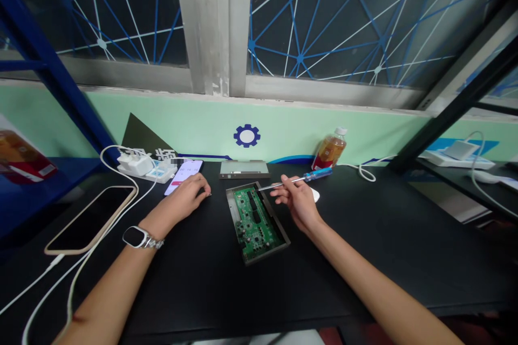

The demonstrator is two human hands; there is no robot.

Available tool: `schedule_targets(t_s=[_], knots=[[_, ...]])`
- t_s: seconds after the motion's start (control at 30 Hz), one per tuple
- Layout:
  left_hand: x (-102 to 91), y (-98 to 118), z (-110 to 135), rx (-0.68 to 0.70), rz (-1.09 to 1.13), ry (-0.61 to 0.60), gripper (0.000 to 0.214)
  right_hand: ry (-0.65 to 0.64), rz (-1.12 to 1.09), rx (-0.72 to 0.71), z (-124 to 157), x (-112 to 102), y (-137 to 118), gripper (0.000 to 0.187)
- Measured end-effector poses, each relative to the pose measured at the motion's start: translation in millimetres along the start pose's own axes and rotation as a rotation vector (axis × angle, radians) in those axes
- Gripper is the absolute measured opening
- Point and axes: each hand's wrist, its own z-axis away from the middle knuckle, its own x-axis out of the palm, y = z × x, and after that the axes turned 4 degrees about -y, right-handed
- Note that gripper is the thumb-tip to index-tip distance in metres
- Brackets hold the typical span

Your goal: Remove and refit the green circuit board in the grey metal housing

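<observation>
A green circuit board [256,221] lies in an open metal case [279,250] on the black table. My right hand [297,199] is closed around the shaft of a screwdriver [313,175] with a clear blue handle. The screwdriver's tip reaches the case's far edge, near the top right corner of the board; whether it touches is too small to tell. Left of the case, my left hand [184,194] hovers over or rests on the table, with its fingers curled together. Something tiny may sit at its fingertips, but I cannot make out what.
Behind the case lies a flat metal cover [245,170]. A drink bottle [329,148] and a white object [315,194] are to the right. On the left are a lit phone [184,175], a dark phone [91,221], a power strip [162,171] and white cables [106,229].
</observation>
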Motion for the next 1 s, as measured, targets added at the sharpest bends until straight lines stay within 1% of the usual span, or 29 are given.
schedule_targets(t_s=[0.1, 0.17, 0.33, 0.4, 0.5, 0.6, 0.77, 0.93, 1.0], knots=[[7.7, -8, -2, -0.006, 0.004, -0.012, 0.013, -0.003, 0.043, 0.005, 3, 5, 0, 0.036], [9.1, -9, -2, -0.016, 0.010, -0.014, 0.013, -0.004, 0.061, 0.009, 4, 5, -1, 0.036], [5.3, -3, 0, -0.083, 0.026, 0.019, 0.012, -0.007, 0.077, 0.003, 2, 1, 1, 0.037], [5.1, 0, 1, -0.105, 0.050, 0.032, 0.018, -0.014, 0.088, 0.000, 1, 0, 3, 0.038], [7.5, 2, 0, -0.091, 0.089, -0.014, 0.025, -0.026, 0.103, -0.003, 0, -1, 5, 0.038], [9.3, 5, -2, -0.075, 0.080, -0.051, 0.021, -0.031, 0.110, -0.005, 1, -1, 5, 0.039], [8.1, 13, -5, -0.092, 0.051, -0.042, 0.018, -0.044, 0.124, -0.020, 0, 0, 5, 0.040], [7.1, 10, -5, -0.096, 0.045, -0.044, 0.017, -0.073, 0.142, -0.033, 1, 0, 6, 0.041], [5.1, 11, -5, -0.082, 0.036, -0.022, 0.019, -0.081, 0.156, -0.036, 1, 0, 5, 0.041]])
